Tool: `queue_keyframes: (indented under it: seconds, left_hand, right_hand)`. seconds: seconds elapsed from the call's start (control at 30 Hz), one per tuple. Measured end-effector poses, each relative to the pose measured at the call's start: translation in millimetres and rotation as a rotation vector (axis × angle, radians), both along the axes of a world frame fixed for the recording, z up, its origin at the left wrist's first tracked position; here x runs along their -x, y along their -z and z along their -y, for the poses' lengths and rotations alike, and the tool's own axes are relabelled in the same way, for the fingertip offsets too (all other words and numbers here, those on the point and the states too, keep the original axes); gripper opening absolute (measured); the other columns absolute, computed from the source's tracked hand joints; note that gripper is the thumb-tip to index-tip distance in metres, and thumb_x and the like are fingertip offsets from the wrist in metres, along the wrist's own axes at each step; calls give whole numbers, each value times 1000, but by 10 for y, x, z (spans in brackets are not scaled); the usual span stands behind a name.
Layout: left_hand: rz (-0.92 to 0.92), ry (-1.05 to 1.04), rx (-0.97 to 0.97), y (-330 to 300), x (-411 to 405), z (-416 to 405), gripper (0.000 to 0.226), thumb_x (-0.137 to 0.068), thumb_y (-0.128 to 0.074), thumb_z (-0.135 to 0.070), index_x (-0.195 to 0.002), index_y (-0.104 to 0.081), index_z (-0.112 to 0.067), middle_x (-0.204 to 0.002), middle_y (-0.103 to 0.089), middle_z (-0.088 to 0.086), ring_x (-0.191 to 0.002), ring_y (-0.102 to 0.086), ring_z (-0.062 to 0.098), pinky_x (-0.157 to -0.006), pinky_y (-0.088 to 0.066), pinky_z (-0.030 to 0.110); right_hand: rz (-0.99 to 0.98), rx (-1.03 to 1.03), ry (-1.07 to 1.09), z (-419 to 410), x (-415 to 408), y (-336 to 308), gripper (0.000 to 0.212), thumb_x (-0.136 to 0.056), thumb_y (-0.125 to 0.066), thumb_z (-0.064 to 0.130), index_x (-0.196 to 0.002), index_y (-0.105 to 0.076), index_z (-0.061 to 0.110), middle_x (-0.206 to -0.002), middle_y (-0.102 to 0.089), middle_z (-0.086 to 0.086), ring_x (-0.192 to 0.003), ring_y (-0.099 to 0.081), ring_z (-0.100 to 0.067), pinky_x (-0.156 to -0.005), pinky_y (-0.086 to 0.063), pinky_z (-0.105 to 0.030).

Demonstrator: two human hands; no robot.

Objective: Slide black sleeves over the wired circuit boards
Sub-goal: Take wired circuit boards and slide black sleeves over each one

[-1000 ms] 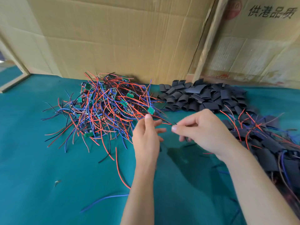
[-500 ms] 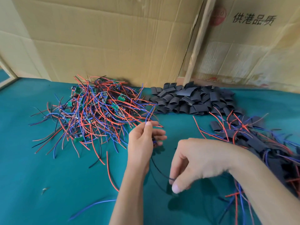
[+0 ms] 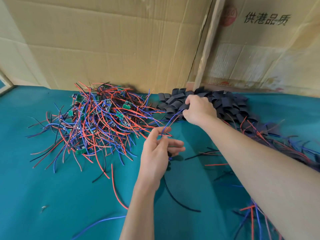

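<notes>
Fingers of my right hand (image 3: 199,110) curl into the sleeve pile (image 3: 228,104) at the desk's back edge; I'd pinch one only, while my left hand (image 3: 157,153) pinches the board's wires (image 3: 170,121).

A table (image 3: 43,170) runs up to a cardboard wall (image 3: 103,40) behind it. At back left on the table lies a heap of wired boards (image 3: 100,118). Just to its right, against the wall, lies a pile of sleeves (image 3: 225,104). The right hand (image 3: 199,110) rests on the pile's left edge. The left hand (image 3: 157,153) is nearer, before the gap between heap and pile. Sleeved boards (image 3: 277,139) trail along the right side.
</notes>
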State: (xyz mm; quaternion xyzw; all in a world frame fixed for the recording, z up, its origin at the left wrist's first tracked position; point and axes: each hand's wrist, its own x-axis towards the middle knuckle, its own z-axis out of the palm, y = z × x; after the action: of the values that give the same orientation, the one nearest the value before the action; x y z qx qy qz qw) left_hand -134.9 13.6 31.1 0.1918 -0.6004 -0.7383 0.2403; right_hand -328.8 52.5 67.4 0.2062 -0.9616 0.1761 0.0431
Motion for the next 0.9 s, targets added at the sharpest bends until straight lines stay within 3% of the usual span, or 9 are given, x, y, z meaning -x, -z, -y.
queue_keyframes:
  seconds: [0.13, 0.2, 0.3, 0.43, 0.53, 0.6, 0.77, 0.83, 0.9]
  left_hand:
    - [1, 11, -7, 9, 1, 0, 26, -105, -31, -2, -110, -55, -11, -81, -76, 11, -76, -75, 26, -72, -56, 31]
    - [7, 13, -15, 10, 5, 0, 26, -104, -31, -1, -110, -55, -10, -81, -76, 11, -76, -75, 27, -72, -55, 31]
    - [22, -6, -10, 15, 9, 9, 28, -101, -32, 1, -110, -57, -9, -82, -75, 7, -76, -76, 26, -65, -53, 25]
    - [32, -43, -14, 17, 17, 8, 32, -99, -34, 3, -106, -63, -9, -74, -67, 1, -67, -74, 21, -55, -50, 17]
    - [21, -78, 13, 22, 26, -2, 28, -102, -39, -1, -103, -66, -7, -68, -60, 2, -59, -66, 19, -57, -53, 20]
    - [31, -103, 53, 39, 35, -7, 27, -105, -41, -7, -101, -67, -7, -65, -58, -1, -57, -62, 19, -55, -51, 18]
    - [46, -131, 89, 70, 46, -11, 28, -107, -41, -12, -97, -67, -10, -62, -57, -4, -59, -63, 20, -58, -52, 23]
    - [53, -129, 75, 79, 42, -10, 26, -107, -42, -12, -96, -66, -9, -65, -60, -1, -61, -67, 20, -60, -53, 23]
    - [59, -123, 71, 82, 42, -15, 25, -106, -43, -11, -97, -65, -8, -70, -66, 6, -64, -69, 20, -60, -52, 21]
  right_hand:
    - [-45, 134, 76, 31, -23, 107, 30, -96, -61, 17, -122, -69, 29, -128, -60, -14, -112, -60, -40, -76, -41, -37]
    - [-46, 255, 102, -12, -59, 75, 26, -96, -59, 16, -112, -76, 29, -122, -64, -15, -105, -60, -40, -78, -46, -37]
    - [-104, 446, 128, -182, -162, -77, 22, -89, -58, 16, -79, -77, 17, -86, -69, -14, -85, -50, -37, -68, -39, -32]
    - [-133, 420, 108, -584, -562, -197, 26, -75, -64, 24, -53, -63, 12, -47, -48, -6, -58, -45, -31, -50, -36, -32]
    - [-25, 255, 5, -764, -918, -61, 19, -75, -65, 25, -62, -70, 11, -56, -59, -13, -67, -53, -36, -61, -52, -37]
    - [87, 285, -54, -795, -1018, 32, 17, -79, -68, 24, -68, -73, 12, -66, -64, -12, -77, -58, -36, -69, -52, -35]
    - [502, 602, -94, -850, -1001, 129, 20, -83, -65, 20, -71, -79, 27, -55, -64, 0, -52, -54, -17, -47, -40, -23]
    - [560, 583, -140, -850, -1009, 166, 17, -81, -67, 36, -74, -78, 26, -59, -65, -3, -52, -57, -14, -44, -43, -24]
    - [530, 538, -224, -848, -1023, 190, 36, -72, -66, 58, -78, -77, 25, -66, -68, -5, -57, -61, -16, -53, -50, -31]
